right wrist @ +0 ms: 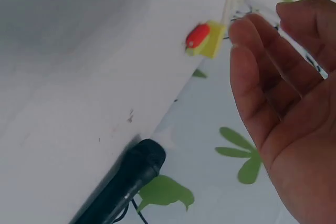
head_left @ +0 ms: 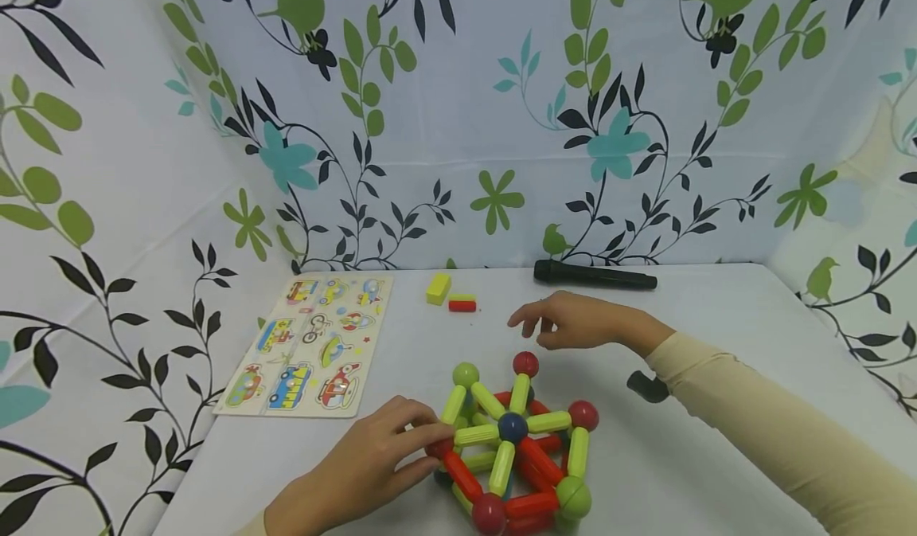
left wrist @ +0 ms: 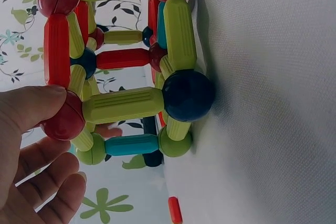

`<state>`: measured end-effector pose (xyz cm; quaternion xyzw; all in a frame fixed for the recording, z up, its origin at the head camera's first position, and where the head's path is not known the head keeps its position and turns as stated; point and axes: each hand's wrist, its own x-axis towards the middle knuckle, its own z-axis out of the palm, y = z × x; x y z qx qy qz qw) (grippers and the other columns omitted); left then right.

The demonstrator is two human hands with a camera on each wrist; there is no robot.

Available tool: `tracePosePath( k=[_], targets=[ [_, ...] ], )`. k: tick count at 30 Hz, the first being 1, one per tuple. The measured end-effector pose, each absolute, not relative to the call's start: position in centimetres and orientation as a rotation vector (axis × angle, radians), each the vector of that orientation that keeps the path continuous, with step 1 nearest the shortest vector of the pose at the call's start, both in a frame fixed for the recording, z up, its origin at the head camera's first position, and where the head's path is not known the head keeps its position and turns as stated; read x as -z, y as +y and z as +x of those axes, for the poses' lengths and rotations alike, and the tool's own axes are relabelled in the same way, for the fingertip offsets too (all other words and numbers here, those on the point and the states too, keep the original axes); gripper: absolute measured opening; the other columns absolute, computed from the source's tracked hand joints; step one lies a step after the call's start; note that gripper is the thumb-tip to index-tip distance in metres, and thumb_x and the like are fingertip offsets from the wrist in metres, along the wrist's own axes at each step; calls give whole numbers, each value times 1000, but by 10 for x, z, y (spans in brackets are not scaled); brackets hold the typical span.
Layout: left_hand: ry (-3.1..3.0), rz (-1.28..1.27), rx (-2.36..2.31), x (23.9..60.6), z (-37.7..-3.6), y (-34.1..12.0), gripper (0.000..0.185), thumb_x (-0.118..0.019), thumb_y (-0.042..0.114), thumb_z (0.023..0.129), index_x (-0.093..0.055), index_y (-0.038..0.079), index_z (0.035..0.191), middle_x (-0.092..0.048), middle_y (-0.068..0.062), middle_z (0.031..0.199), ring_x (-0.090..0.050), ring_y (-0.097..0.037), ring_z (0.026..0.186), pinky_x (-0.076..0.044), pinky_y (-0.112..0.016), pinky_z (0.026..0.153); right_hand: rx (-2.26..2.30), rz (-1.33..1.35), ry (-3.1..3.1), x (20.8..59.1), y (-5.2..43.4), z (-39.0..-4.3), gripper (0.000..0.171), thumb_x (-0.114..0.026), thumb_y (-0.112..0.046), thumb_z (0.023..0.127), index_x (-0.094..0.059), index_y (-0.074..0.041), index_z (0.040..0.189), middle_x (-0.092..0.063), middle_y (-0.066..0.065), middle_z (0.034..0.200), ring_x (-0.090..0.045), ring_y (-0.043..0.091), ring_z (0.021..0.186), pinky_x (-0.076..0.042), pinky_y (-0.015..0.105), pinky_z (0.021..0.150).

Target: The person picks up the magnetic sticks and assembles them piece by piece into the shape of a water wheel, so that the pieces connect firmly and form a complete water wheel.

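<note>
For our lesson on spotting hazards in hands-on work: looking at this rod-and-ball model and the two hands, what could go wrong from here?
1. The left hand grips only one red corner ball of the rod-and-ball model; a pull there may detach that joint or skew the frame.
2. The right hand hovers empty above the model; coming down, it could knock the raised red ball loose.

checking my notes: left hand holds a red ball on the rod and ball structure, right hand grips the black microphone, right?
Not quite. The left hand does hold a red ball of the structure, but the right hand hovers open; the head view shows the black microphone lying untouched behind it.
</note>
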<state>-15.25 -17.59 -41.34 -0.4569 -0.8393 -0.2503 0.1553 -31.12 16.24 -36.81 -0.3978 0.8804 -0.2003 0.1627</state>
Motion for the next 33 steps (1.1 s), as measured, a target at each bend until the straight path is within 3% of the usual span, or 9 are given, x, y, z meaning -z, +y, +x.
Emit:
tracePosePath(
  k=[5, 11, 15, 23, 33],
  targets=[
    [-2416, -1301, 725, 415, -152, -176, 44, -82, 21, 87, -68, 27, 128, -62, 13, 116, -56, -3, 103, -46, -8, 88, 473, -1096, 2665, 379, 143, -352, 37, -67, -17, 98, -65, -18, 135, -71, 3, 121, -67, 17, 103, -58, 33, 87],
    [-2429, -1311, 728, 416, -152, -176, 45, -81, 21, 88, -67, 27, 129, -61, 13, 116, -56, -3, 103, -46, -9, 89, 230, -1107, 2699, 402, 107, -389, 42, -66, -20, 100, -61, -19, 141, -63, 6, 139, -60, 26, 125, -52, 44, 102],
    [-2446, -1311, 732, 415, -152, -176, 44, -81, 20, 88, -67, 27, 129, -61, 13, 116, -56, -2, 103, -47, -9, 89, 29, -1197, 2721, 414, 84, -400, 43, -66, -23, 100, -60, -22, 143, -59, 2, 144, -55, 25, 133, -48, 42, 108],
    [-2466, -1301, 725, 414, -152, -177, 43, -80, 22, 89, -67, 27, 129, -61, 14, 117, -56, -2, 104, -47, -9, 89, -157, -1259, 2742, 427, 61, -408, 43, -63, -25, 101, -59, -23, 144, -53, 0, 150, -48, 24, 135, -47, 39, 108],
    [-2449, -1302, 727, 414, -152, -178, 43, -81, 21, 88, -68, 27, 129, -61, 13, 116, -56, -2, 103, -46, -7, 88, -196, -1372, 2785, 436, 64, -406, 32, -66, -27, 100, -69, -22, 132, -62, 1, 128, -51, 20, 113, -51, 32, 97]
  ],
)
